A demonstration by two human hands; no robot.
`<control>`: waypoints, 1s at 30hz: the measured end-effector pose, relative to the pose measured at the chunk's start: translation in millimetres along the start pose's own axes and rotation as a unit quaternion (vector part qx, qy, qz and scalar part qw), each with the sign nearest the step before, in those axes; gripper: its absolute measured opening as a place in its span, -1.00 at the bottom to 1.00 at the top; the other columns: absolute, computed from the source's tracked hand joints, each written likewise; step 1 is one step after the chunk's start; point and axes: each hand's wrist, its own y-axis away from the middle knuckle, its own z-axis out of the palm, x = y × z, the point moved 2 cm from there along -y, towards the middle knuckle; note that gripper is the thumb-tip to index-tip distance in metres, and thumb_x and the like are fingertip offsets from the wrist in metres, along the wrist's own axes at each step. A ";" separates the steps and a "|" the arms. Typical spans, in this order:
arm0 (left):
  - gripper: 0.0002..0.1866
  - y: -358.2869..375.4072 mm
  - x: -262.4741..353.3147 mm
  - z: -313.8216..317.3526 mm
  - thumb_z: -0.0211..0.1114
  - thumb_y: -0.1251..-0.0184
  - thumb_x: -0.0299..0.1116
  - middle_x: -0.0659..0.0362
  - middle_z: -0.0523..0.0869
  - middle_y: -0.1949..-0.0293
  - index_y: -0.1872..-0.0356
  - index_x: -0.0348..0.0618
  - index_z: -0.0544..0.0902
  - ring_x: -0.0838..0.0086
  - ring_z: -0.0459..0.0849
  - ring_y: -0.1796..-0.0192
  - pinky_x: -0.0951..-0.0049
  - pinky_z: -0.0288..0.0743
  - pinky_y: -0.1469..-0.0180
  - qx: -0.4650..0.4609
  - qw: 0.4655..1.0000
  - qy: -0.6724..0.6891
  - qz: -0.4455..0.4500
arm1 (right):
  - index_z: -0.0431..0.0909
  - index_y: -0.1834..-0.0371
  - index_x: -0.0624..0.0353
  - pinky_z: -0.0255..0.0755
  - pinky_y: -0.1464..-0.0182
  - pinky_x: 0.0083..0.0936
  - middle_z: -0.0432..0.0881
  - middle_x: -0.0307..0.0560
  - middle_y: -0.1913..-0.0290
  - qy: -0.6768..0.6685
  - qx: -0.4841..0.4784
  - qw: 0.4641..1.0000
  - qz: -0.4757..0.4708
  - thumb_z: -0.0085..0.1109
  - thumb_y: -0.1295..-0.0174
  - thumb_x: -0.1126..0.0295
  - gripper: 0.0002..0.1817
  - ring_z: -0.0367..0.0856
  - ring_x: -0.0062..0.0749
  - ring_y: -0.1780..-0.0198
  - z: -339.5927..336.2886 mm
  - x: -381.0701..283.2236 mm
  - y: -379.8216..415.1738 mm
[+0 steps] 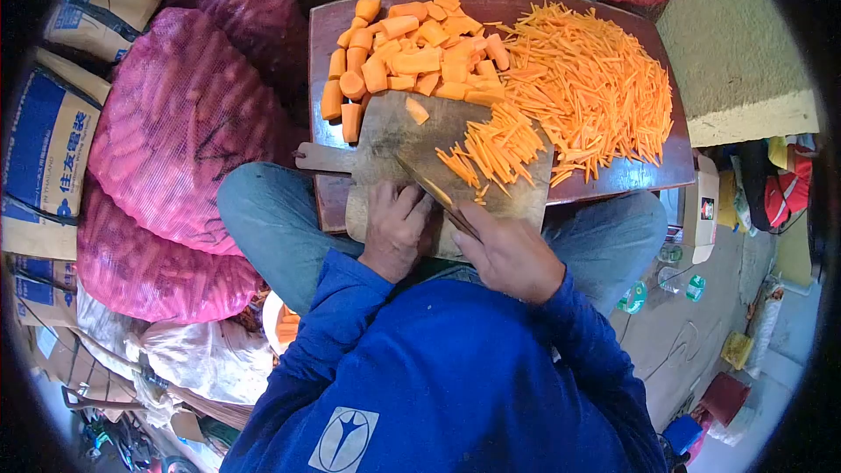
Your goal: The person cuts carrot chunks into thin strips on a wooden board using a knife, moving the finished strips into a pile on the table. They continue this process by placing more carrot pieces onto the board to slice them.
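My right hand point(512, 256) is wrapped round the handle of a kitchen knife point(431, 186), its blade slanting up and left over the wooden cutting board point(385, 136). Just left of the blade, my left hand point(397, 226) rests on the board with its fingers curled together; whatever lies under them is hidden. Cut carrot sticks point(498, 151) are heaped on the board to the right of the knife. One carrot slice point(417, 111) lies near the board's far edge, and a few small bits sit beside the blade.
The board lies on a low dark red table point(321, 35). Behind it are piled peeled carrot chunks point(412, 48), with a large mound of carrot sticks point(604, 79) to the right. Pink mesh sacks point(180, 131) crowd the left side. Plastic bottles point(670, 280) lie on the floor at right.
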 end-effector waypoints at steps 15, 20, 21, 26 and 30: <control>-0.60 -0.8 -5.9 3.7 0.53 0.00 -0.50 0.00 0.70 0.06 0.03 -0.25 0.77 -0.01 0.62 0.00 -0.01 0.47 -0.07 0.053 0.998 0.024 -0.005 | 0.52 -0.31 0.19 0.59 0.13 0.22 0.75 0.37 0.21 -0.016 0.015 0.999 -0.031 0.26 -0.54 0.27 -0.61 0.74 0.45 0.14 -2.5 -5.5 -0.2; -0.62 -0.6 -3.4 -0.8 0.52 0.03 -0.52 0.00 0.69 0.07 0.09 -0.26 0.76 -0.02 0.62 -0.01 -0.01 0.47 -0.10 0.053 0.997 0.043 -0.023 | 0.47 -0.25 0.21 0.58 0.11 0.29 0.77 0.38 0.24 0.005 -0.002 1.000 -0.009 0.18 -0.59 0.19 -0.63 0.75 0.46 0.16 -0.2 -5.1 8.2; -0.62 1.0 -5.0 1.8 0.52 0.04 -0.52 0.00 0.70 0.07 0.09 -0.27 0.76 -0.02 0.62 -0.02 -0.01 0.48 -0.11 0.050 0.998 0.039 -0.025 | 0.47 -0.25 0.20 0.58 0.11 0.30 0.77 0.38 0.24 0.010 0.010 1.000 -0.014 0.18 -0.59 0.20 -0.63 0.75 0.46 0.16 1.9 -3.9 3.4; -0.61 2.4 -7.4 3.4 0.51 0.05 -0.52 -0.01 0.71 0.06 0.09 -0.29 0.77 -0.03 0.63 -0.05 0.00 0.48 -0.13 0.059 0.997 0.042 -0.028 | 0.50 -0.30 0.16 0.61 0.10 0.23 0.76 0.38 0.21 0.022 0.001 0.999 -0.025 0.22 -0.55 0.25 -0.62 0.76 0.44 0.14 -5.0 -8.2 -1.1; -0.62 2.1 -5.2 0.3 0.51 0.05 -0.53 -0.01 0.72 0.04 0.10 -0.29 0.77 -0.03 0.64 -0.06 0.00 0.49 -0.14 0.060 0.996 0.048 -0.035 | 0.48 -0.25 0.19 0.58 0.13 0.29 0.76 0.41 0.24 0.013 0.007 1.000 -0.027 0.18 -0.59 0.21 -0.65 0.75 0.47 0.18 0.2 -10.0 5.6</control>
